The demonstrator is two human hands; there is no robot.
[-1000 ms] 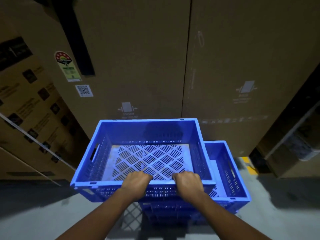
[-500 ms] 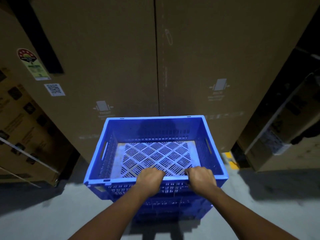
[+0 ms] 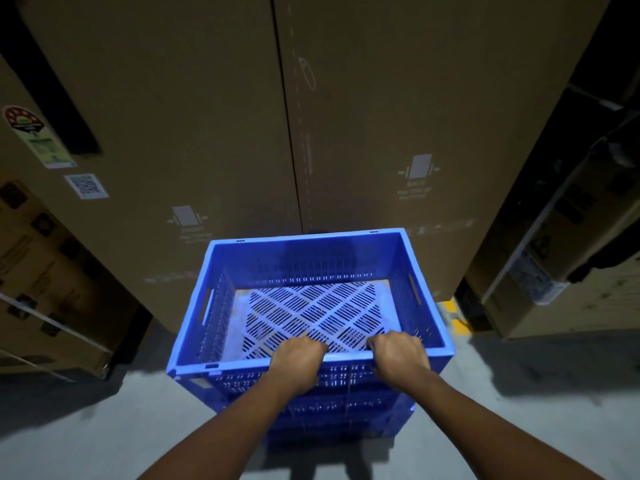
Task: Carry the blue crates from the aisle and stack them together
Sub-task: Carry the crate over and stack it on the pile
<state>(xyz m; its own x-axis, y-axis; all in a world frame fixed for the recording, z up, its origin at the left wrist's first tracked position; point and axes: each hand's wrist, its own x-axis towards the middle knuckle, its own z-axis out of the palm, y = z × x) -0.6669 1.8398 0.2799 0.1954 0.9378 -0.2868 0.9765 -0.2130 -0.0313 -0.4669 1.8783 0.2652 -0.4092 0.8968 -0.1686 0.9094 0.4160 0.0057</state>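
Note:
An empty blue crate (image 3: pixel 308 258) with a slotted lattice floor sits squarely on top of a stack of blue crates (image 3: pixel 346 420), whose perforated walls show just beneath it. My left hand (image 3: pixel 298 365) and my right hand (image 3: pixel 401 358) both curl over the top crate's near rim, about a hand's width apart, right of the rim's centre. The lower crates are mostly hidden under the top one and my forearms.
Tall cardboard boxes (image 3: pixel 381 133) stand directly behind the stack like a wall. More cartons (image 3: pixel 45 271) lean at the left, and strapped boxes (image 3: pixel 554 258) stand at the right. A yellow floor marking (image 3: pixel 453 313) shows beside the crate. Grey concrete floor (image 3: pixel 86 438) lies on both sides.
The top crate has shifted right over the lower crates, which stuck out to the right a second ago, and now covers them. Both hands have stayed on the near rim.

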